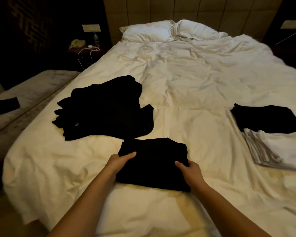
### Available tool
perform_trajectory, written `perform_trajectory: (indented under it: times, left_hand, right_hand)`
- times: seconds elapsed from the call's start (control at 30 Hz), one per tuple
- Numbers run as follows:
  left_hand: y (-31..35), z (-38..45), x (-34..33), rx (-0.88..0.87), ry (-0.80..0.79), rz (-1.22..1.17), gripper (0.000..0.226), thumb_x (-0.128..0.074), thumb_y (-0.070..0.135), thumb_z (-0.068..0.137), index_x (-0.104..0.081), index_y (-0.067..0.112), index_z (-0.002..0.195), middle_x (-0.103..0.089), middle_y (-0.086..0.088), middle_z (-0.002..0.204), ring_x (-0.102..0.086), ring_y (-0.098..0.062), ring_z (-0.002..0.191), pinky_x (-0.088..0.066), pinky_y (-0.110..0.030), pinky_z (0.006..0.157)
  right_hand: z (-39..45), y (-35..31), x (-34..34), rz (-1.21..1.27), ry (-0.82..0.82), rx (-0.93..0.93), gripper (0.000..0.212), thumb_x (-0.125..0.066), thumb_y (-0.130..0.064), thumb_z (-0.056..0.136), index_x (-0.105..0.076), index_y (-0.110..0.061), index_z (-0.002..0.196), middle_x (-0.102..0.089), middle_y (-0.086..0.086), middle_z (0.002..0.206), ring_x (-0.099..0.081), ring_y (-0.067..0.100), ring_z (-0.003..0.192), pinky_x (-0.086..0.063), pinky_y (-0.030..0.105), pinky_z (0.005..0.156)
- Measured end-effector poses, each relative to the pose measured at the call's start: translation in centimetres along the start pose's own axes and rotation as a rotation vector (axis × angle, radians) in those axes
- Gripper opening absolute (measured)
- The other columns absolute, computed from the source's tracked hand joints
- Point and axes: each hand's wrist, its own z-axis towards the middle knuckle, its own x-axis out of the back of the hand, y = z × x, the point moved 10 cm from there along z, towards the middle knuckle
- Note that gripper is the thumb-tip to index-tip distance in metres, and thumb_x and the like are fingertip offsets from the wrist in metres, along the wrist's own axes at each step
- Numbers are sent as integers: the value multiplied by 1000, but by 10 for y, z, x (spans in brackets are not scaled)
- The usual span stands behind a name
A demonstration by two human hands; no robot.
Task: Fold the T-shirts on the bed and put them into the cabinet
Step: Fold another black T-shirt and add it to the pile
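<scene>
Folded black T-shirt held at both sides, near edge of bed, straight ahead of the person.

The folded black T-shirt (pixel 153 164) lies on the bed (pixel 186 93) between the two hands, long axis running away from the person, tilted slightly right. Left hand (pixel 120 160) grips its left edge, thumb over the top; right hand (pixel 189 169) grips the right edge the same way, sitting a little nearer the body. Fingers underneath not visible. Both hands equally placed, so a two-handed lift looks likely. Unfolded black pile (pixel 104 108) just beyond, touching or nearly touching the far-left corner. Folded black stack (pixel 266 118) and white stack (pixel 280 149) well apart to the right. No cabinet in view, so carry direction cannot be told.
</scene>
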Motion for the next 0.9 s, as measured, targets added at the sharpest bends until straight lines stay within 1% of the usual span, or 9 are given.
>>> perform_trajectory:
  times: [0.1, 0.17, 0.23, 0.37, 0.57, 0.7, 0.77, 0.83, 0.9]
  left_hand:
    - [14, -7, -8, -73, -7, -24, 46, -84, 34, 79, -69, 7, 112, -77, -9, 96, -75, -27, 89, -60, -44, 86]
    - [25, -16, -15, -124, 11, -42, 31, -78, 26, 86, -69, 8, 110, -77, -8, 94, -75, -25, 86, -60, -35, 75]
    - [32, -23, -26, -153, 2, -73, 24, -76, 22, 88, -69, 10, 107, -78, -7, 91, -75, -23, 82, -58, -31, 68]
    - [49, -34, -54, -218, -42, -121, 26, -76, 21, 87, -69, 13, 111, -78, -6, 94, -76, -24, 86, -59, -35, 73]
    - [77, -40, -133, -215, -164, -134, 29, -71, 25, 92, -68, 11, 117, -77, -10, 102, -75, -27, 93, -59, -38, 82]
    - [98, -37, -198, -179, -252, -97, 32, -67, 26, 95, -68, 6, 120, -76, -13, 105, -74, -31, 95, -58, -41, 84]
    - [109, -34, -235, -158, -296, -78, 35, -67, 30, 94, -68, 7, 120, -76, -13, 106, -73, -31, 97, -58, -43, 87]
    - [121, -33, -272, -141, -334, -78, 40, -68, 35, 93, -68, 8, 121, -75, -13, 108, -73, -31, 100, -56, -45, 93]
    - [133, -34, -306, -134, -368, -108, 43, -69, 42, 91, -68, 9, 119, -75, -12, 110, -72, -30, 101, -56, -43, 93]
  right_hand:
    - [3, -11, 3, -31, -37, 54, 17, -61, -23, 96, -65, -11, 106, -72, 3, 97, -67, 18, 95, -56, 37, 85]
    - [4, -16, 9, -9, -57, 69, 13, -59, -20, 96, -64, -13, 106, -71, 3, 99, -67, 18, 96, -56, 36, 86]
    - [6, -17, 19, 40, -69, 55, 14, -58, -17, 97, -63, -15, 110, -71, 3, 103, -67, 18, 98, -57, 35, 86]
    - [12, -20, 50, 134, -54, 61, 22, -59, -17, 97, -61, -20, 119, -70, 0, 109, -67, 17, 101, -56, 33, 87]
    - [18, -26, 133, 154, 37, 92, 26, -60, -17, 98, -63, -15, 124, -72, 6, 108, -70, 23, 97, -57, 43, 89]
    - [21, -37, 204, 106, 125, 149, 23, -58, -15, 99, -61, -15, 122, -69, 5, 106, -68, 19, 94, -54, 27, 76]
    - [26, -42, 241, 78, 170, 171, 25, -58, -14, 99, -61, -13, 124, -69, 6, 106, -68, 20, 95, -52, 23, 73]
    - [34, -45, 281, 52, 238, 177, 28, -60, -12, 97, -62, -8, 126, -69, 10, 108, -67, 21, 95, -52, 27, 78]
    - [43, -48, 317, 34, 300, 177, 32, -63, -13, 96, -62, -5, 127, -69, 15, 115, -66, 26, 100, -52, 35, 87]
